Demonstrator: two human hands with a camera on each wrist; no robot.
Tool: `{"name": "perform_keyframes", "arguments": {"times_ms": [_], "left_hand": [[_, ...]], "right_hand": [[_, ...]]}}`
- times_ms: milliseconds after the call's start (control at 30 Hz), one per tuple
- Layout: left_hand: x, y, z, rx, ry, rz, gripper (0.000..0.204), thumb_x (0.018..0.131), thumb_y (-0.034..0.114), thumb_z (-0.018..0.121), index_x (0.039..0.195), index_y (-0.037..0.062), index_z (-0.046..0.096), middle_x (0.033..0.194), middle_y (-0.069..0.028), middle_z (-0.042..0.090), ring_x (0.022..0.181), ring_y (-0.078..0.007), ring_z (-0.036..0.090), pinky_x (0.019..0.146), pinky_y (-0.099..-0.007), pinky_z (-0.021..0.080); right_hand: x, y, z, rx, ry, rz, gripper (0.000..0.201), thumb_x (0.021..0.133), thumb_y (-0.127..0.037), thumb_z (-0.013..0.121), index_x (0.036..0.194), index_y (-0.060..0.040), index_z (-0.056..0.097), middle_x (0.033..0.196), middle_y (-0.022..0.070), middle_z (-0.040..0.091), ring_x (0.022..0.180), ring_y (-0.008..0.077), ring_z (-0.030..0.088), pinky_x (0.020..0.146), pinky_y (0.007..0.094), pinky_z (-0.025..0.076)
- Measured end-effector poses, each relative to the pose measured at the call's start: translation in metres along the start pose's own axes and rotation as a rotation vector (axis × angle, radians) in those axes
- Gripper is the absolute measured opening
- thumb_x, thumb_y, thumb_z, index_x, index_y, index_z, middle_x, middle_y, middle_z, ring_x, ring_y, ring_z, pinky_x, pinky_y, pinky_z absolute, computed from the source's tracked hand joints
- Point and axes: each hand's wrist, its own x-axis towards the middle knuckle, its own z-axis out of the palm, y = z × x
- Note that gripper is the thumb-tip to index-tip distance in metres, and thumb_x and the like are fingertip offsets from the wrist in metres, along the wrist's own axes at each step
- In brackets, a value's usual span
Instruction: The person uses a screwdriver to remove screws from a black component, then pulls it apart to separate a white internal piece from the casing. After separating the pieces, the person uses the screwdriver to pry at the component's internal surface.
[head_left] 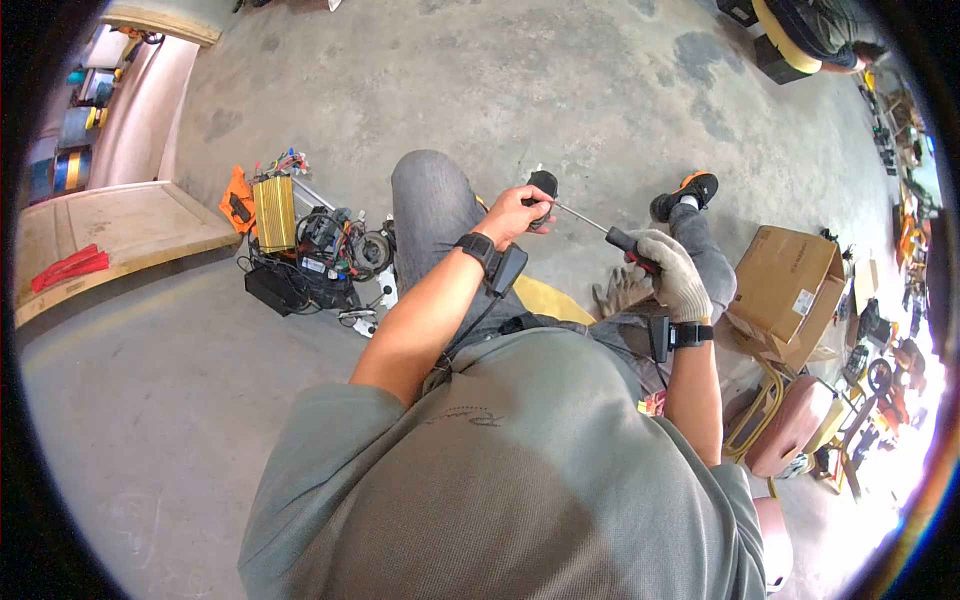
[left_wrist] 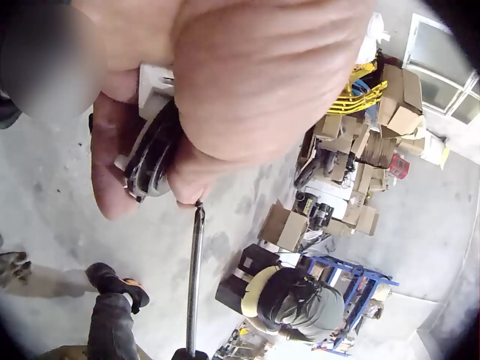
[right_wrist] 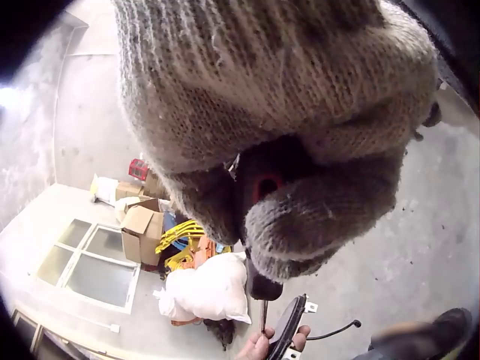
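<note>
Head view: the left hand pinches a black part; the gloved right hand grips a screwdriver; left wrist view: its tip sits near the part, probably being lined up; right wrist view: the glove wraps the handle; next likely needs a steady twist.

The head view looks down over the shirt; the wrist views look forward, close past left hand and right hand, all sharing the screwdriver.
</note>
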Motion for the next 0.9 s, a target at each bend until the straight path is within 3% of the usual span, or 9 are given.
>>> {"name": "perform_keyframes", "arguments": {"times_ms": [233, 367, 633, 867, 900], "left_hand": [[0.002, -0.001, -0.001, 0.01, -0.005, -0.017, 0.014, 0.098, 0.012, 0.06, 0.107, 0.0005, 0.061, 0.103, -0.0077, 0.064, 0.097, -0.021, 0.068, 0.077, -0.0338, 0.06], [0.003, -0.003, -0.001, 0.009, -0.004, -0.021, 0.014, 0.098, 0.012, 0.06, 0.107, 0.0004, 0.062, 0.103, -0.0076, 0.064, 0.097, -0.021, 0.068, 0.077, -0.034, 0.06], [0.002, -0.002, -0.001, 0.072, -0.033, -0.034, 0.013, 0.098, 0.01, 0.059, 0.105, -0.0005, 0.062, 0.102, -0.0087, 0.065, 0.095, -0.0208, 0.069, 0.075, -0.0344, 0.061], [-0.001, 0.001, 0.001, 0.136, -0.069, -0.05, 0.014, 0.097, 0.008, 0.059, 0.105, -0.003, 0.063, 0.101, -0.0097, 0.065, 0.095, -0.0208, 0.069, 0.074, -0.0338, 0.061], [0.001, -0.001, 0.0, 0.137, -0.075, -0.047, 0.019, 0.097, 0.007, 0.059, 0.113, -0.0032, 0.06, 0.105, -0.0109, 0.064, 0.095, -0.0213, 0.069, 0.073, -0.0336, 0.061]], "right_hand": [[0.004, 0.008, -0.006, -0.042, -0.041, -0.051, 0.032, 0.086, -0.017, 0.058, 0.111, 0.0014, 0.066, 0.088, 0.0021, 0.063, 0.078, 0.0082, 0.054, 0.074, 0.0236, 0.045], [0.001, 0.007, -0.004, -0.057, -0.011, -0.049, 0.032, 0.085, -0.017, 0.061, 0.112, 0.0012, 0.066, 0.088, 0.0012, 0.062, 0.077, 0.009, 0.053, 0.073, 0.0242, 0.044], [-0.009, -0.008, -0.003, -0.342, 0.03, -0.169, 0.037, 0.085, -0.018, 0.066, 0.116, 0.0013, 0.066, 0.092, 0.0009, 0.061, 0.083, 0.0088, 0.055, 0.076, 0.0245, 0.045], [-0.017, -0.015, 0.011, -0.282, 0.18, -0.224, 0.038, 0.085, -0.015, 0.066, 0.119, 0.0012, 0.061, 0.092, 0.0024, 0.061, 0.082, 0.0102, 0.056, 0.076, 0.0245, 0.046], [-0.019, -0.017, 0.012, -0.295, 0.169, -0.233, 0.037, 0.085, -0.014, 0.065, 0.118, 0.0012, 0.061, 0.092, 0.0026, 0.061, 0.081, 0.0104, 0.056, 0.075, 0.0247, 0.046]]}}
